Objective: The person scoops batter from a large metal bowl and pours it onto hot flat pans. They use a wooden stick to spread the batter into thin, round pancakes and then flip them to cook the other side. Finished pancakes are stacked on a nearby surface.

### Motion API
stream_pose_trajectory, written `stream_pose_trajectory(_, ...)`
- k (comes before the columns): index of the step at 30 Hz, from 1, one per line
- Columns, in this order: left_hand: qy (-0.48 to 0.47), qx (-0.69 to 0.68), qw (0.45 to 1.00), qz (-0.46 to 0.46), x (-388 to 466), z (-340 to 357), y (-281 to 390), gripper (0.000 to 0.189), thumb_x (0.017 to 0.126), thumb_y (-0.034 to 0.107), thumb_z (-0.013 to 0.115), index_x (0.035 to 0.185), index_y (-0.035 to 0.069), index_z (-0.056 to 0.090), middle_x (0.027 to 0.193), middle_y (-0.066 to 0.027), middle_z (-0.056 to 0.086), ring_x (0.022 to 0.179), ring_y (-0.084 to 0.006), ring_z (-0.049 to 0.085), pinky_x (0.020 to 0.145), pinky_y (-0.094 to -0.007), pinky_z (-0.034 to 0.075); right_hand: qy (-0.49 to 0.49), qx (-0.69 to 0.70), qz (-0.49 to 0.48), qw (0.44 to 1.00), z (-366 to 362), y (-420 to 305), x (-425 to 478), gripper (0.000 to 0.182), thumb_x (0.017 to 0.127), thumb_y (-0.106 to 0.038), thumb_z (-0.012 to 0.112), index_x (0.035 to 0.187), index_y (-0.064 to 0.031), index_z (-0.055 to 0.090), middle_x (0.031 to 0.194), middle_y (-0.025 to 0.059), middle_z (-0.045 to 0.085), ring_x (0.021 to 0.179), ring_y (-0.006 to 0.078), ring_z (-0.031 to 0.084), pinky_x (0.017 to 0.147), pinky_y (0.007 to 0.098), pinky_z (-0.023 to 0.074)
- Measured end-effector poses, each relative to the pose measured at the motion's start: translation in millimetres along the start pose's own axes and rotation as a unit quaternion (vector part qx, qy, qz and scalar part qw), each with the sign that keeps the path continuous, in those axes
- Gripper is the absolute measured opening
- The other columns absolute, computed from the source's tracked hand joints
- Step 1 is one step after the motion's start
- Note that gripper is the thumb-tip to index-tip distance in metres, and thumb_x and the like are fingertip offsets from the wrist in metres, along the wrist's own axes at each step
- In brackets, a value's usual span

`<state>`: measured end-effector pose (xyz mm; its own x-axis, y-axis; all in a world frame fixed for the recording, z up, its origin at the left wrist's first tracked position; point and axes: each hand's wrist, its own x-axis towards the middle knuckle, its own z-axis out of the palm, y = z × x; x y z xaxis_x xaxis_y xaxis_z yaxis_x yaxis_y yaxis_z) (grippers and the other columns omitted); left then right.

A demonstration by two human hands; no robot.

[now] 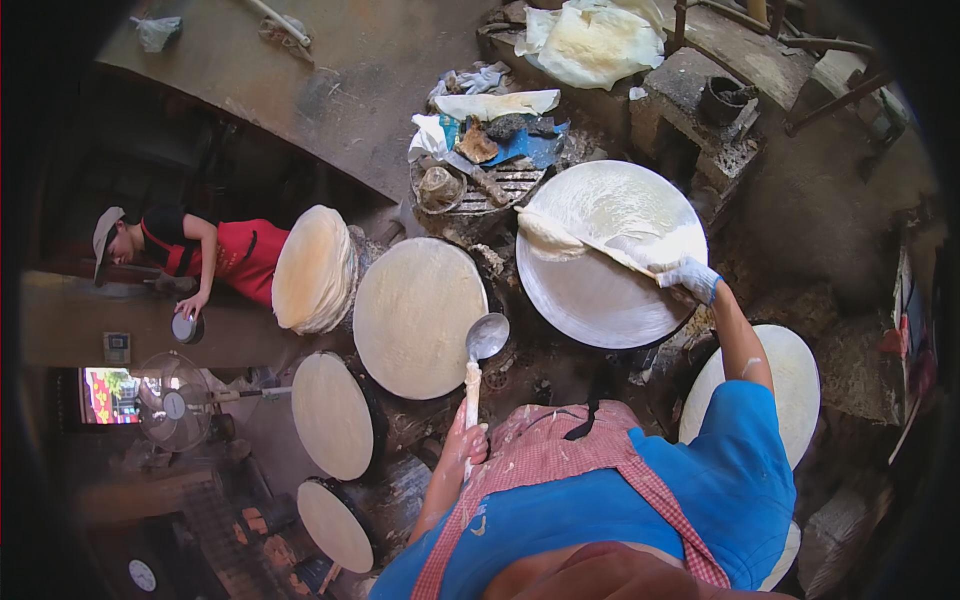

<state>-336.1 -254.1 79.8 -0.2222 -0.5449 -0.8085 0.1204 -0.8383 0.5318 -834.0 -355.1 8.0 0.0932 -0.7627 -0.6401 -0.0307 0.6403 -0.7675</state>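
My right hand (691, 279), in a whitish glove, grips the handle of a batter spreader (616, 255) over a large round griddle (600, 300). A lump of pale batter (551, 236) lies at the spreader's far end, and a thin wet layer covers the griddle's upper part. My left hand (463, 444) is bare and closed around the pale, wrapped handle of a metal ladle (487, 336). The ladle's bowl is beside the right edge of a griddle covered by a round flatbread (420, 319).
Flatbreads are stacked (311, 270) at the left, near a person in a red apron (244, 255). More covered griddles (332, 416) surround me. A grate (502, 191) holding tools and cloths stands beyond; folded sheets (596, 45) lie farther back. A fan (174, 405) is at the left.
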Motion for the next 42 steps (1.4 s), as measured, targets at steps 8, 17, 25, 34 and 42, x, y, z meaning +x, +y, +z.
stream_pose_trajectory(8, -0.004, -0.057, 0.998, 0.02, -17.2, 5.3, -7.3, 0.066, 0.081, 0.002, 0.048, 0.134, 0.028, 0.019, 0.053, 0.0019, 0.033, 0.037, -0.0056, 0.03, 0.033, -0.0189, 0.025, 0.051, 0.065, -0.086, 0.993, -22.9, -20.9, -8.0, 0.031, 0.068, -0.013, 0.069, 0.097, -0.0013, 0.064, 0.054, -0.002, 0.048, 0.036, 0.0055, 0.037, 0.033, 0.0219, 0.0262)
stream_pose_trajectory(17, 0.003, -0.143, 0.99, 0.0, -19.3, -8.7, -19.4, 0.07, 0.082, 0.002, 0.042, 0.134, 0.038, 0.014, 0.051, 0.0003, 0.032, 0.034, -0.0067, 0.029, 0.028, -0.0197, 0.024, -0.067, -0.093, -0.024, 0.993, -81.6, 45.4, -56.9, 0.052, 0.057, -0.019, 0.078, 0.103, -0.0013, 0.062, 0.08, 0.0056, 0.065, 0.072, 0.0136, 0.059, 0.069, 0.0269, 0.0466)
stream_pose_trajectory(25, 0.045, -0.133, 0.99, -0.02, -41.3, -24.7, -18.7, 0.07, 0.082, 0.002, 0.041, 0.134, 0.039, 0.014, 0.05, 0.0004, 0.032, 0.034, -0.0069, 0.029, 0.027, -0.0197, 0.023, -0.056, -0.173, -0.03, 0.983, -3.8, -42.7, 25.0, 0.042, 0.068, -0.019, 0.067, 0.108, -0.0047, 0.061, 0.052, -0.0035, 0.046, 0.04, 0.0058, 0.035, 0.036, 0.0233, 0.0267)
stream_pose_trajectory(34, -0.042, -0.119, 0.991, -0.051, -40.9, -110.4, -31.4, 0.07, 0.081, 0.0, 0.041, 0.134, 0.038, 0.015, 0.049, 0.0008, 0.03, 0.032, -0.0075, 0.029, 0.026, -0.0199, 0.024, 0.115, -0.059, 0.026, 0.991, -27.1, 137.3, -254.4, 0.06, 0.061, -0.033, 0.072, 0.11, -0.0015, 0.058, 0.054, -0.0053, 0.044, 0.037, 0.0047, 0.035, 0.034, 0.02, 0.0264)
stream_pose_trajectory(42, -0.209, -0.097, 0.97, -0.079, -44.0, -151.2, 12.1, 0.063, 0.085, 0.003, 0.041, 0.132, 0.039, 0.019, 0.052, 0.0005, 0.034, 0.033, -0.0052, 0.03, 0.026, -0.0167, 0.023, 0.441, 0.011, -0.171, 0.881, 298.4, 140.1, -101.2, 0.042, 0.075, -0.015, 0.067, 0.111, 0.0027, 0.056, 0.099, 0.0101, 0.063, 0.091, 0.0131, 0.056, 0.084, 0.0236, 0.0408)
